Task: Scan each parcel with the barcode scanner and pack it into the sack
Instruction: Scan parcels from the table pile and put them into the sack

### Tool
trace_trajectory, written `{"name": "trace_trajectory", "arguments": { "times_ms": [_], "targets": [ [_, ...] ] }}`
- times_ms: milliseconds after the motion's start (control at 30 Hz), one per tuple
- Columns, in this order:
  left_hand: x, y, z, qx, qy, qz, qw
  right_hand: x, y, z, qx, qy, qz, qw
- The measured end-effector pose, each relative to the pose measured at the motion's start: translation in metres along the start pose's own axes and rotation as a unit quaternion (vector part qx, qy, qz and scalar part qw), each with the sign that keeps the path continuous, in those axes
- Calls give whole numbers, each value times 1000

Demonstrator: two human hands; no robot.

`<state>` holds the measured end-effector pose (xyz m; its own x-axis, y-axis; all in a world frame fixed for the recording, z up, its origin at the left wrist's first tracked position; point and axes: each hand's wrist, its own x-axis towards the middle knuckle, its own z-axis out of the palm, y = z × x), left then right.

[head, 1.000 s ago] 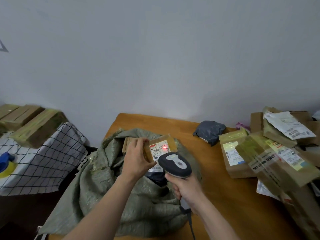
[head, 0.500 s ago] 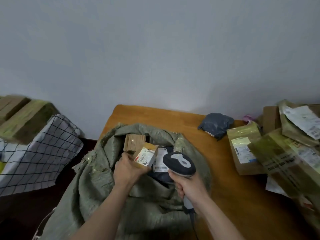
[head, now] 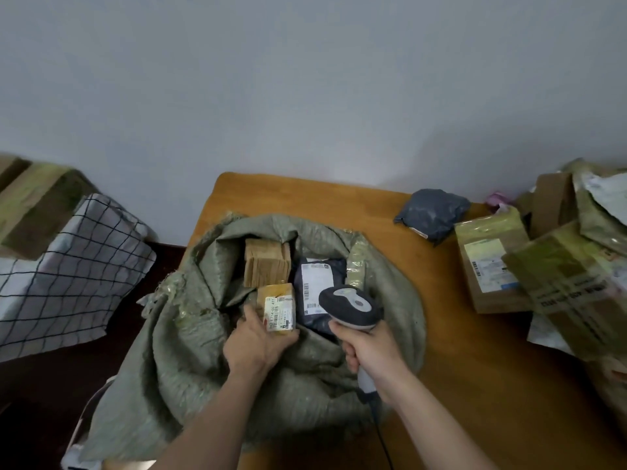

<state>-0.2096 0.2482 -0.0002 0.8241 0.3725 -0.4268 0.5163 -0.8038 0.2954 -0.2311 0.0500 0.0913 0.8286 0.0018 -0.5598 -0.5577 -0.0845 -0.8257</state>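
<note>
A grey-green woven sack [head: 190, 351] lies open on the left part of the wooden table [head: 475, 385]. My left hand [head: 254, 344] holds a small brown parcel [head: 276, 308] with a white label, low inside the sack's mouth. Behind it in the sack sit a brown cardboard box [head: 266, 262] and a dark mailer bag [head: 317, 290] with a white barcode label. My right hand [head: 368, 347] grips the grey barcode scanner [head: 349, 305] over the sack's right side, its head just right of the small parcel.
A dark grey poly mailer [head: 431, 212] lies at the table's far edge. Several taped cardboard parcels [head: 492, 259] are piled at the right. Left of the table, a checked cloth [head: 68, 276] covers a stand bearing boxes [head: 34, 205]. The scanner's cable [head: 383, 442] trails toward me.
My left hand has lowered the small parcel from in front of the scanner down into the sack's mouth. The red scan light is no longer on its label. The scanner hand stayed about in place.
</note>
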Motion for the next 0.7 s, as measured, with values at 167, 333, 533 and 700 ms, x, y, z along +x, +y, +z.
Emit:
{"name": "trace_trajectory", "arguments": {
  "times_ms": [167, 333, 533, 700],
  "targets": [
    [8, 6, 6, -64, -18, 7, 998, -8, 9, -8, 8, 1, 3, 1000],
    [15, 22, 7, -31, -7, 4, 999, -13, 10, -34, 39, 54, 6, 998],
    [4, 88, 4, -93, 163, 153, 970, -4, 0, -92, 84, 139, -3, 987],
    [1, 198, 14, -130, 120, 332, 927, 24, -14, -147, 98, 196, -20, 976]
  ]
}}
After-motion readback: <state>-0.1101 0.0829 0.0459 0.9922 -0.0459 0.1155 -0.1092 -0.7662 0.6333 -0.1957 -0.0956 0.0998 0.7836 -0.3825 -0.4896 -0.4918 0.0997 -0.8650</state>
